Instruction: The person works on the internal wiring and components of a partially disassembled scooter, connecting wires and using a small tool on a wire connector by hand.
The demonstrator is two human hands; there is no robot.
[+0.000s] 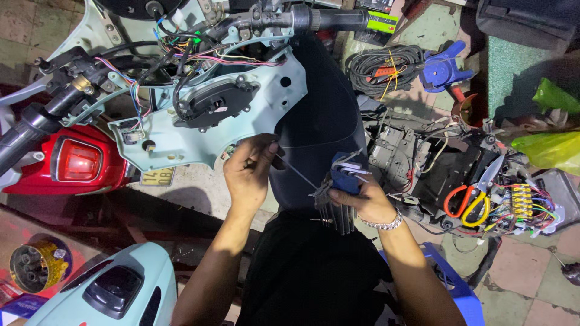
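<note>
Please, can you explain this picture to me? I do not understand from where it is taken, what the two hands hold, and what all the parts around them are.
The picture comes from a camera worn on a person's head, so it looks down at that person's own two hands. They work over a scooter with its covers removed; the pale blue handlebar panel shows loose coloured wires. The left hand pinches a thin metal rod or wire. The right hand, with a metal bracelet, holds a small blue part with dark ribbed fins; what exactly it is I cannot tell. To the right lie scissors with orange and yellow handles on a bundle of wiring, and a coiled black cable on the floor. At the left is a red tail light.
</note>
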